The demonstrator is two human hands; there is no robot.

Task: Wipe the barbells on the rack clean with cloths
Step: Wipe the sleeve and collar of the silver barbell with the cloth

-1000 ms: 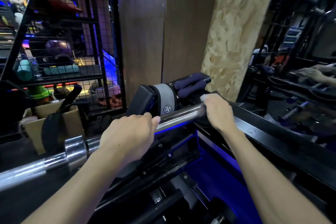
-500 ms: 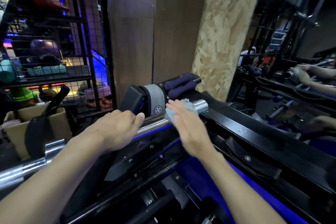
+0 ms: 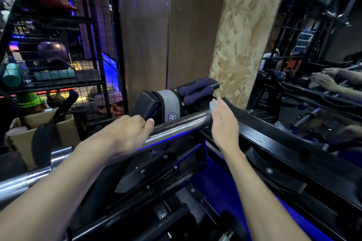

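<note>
The long chrome steel barbell (image 3: 176,125) lies on the black metal rack (image 3: 274,143), its long axis running from lower left up toward the right, where its end meets the right hand (image 3: 223,125). That hand is flat and loosely spread, pressing a small pale blue cloth (image 3: 213,106) against the bar's tip. The left hand (image 3: 127,133) is clamped over the shaft further back, steadying it. Any next wipe would likely travel along this axis toward the left hand.
</note>
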